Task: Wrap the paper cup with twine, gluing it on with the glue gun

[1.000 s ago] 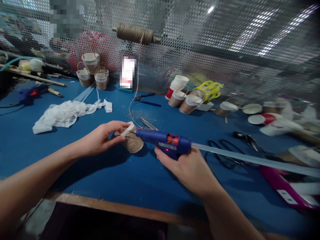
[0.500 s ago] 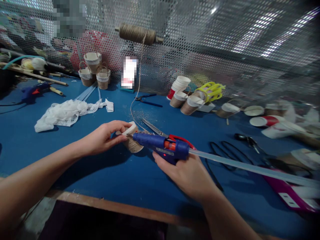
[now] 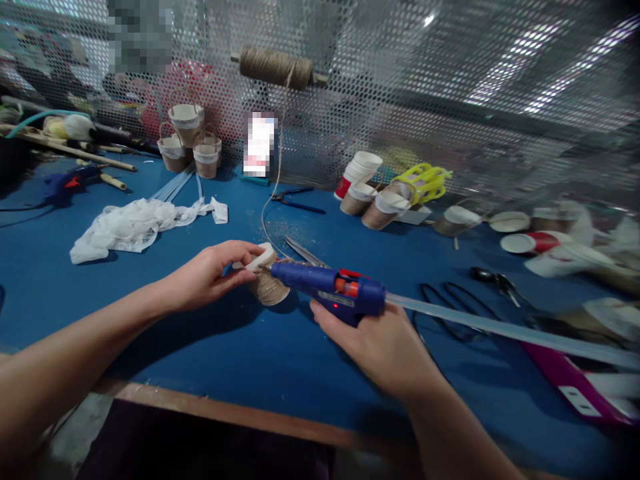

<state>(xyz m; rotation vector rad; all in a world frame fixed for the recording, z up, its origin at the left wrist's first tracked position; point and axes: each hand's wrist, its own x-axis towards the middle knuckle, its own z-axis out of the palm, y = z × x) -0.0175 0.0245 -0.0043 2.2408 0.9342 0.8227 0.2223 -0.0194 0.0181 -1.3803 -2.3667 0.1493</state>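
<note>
glue gun (image 3: pixel 320 283) in right hand (image 3: pixel 383 343), label (image 3: pixel 336 299) too small to read

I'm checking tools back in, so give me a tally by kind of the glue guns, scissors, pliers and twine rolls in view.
Glue guns: 2, one in the right hand
Scissors: 1 pair, partly hidden
Pliers: 1 pair
Twine roll: 1
Total: 5

Deep blue along the pistol-shaped plastic glue gun (image 3: pixel 320 283), orange in its slot (image 3: pixel 346 287) (plus one red dot (image 3: pixel 335 306)). Brown and streaked around the twine-wrapped tapered cup (image 3: pixel 271 289), white at its rim (image 3: pixel 265 257). Blue across the flat tabletop (image 3: pixel 285 363); dotted silver-grey over the perforated metal sheet (image 3: pixel 395 87).
</note>
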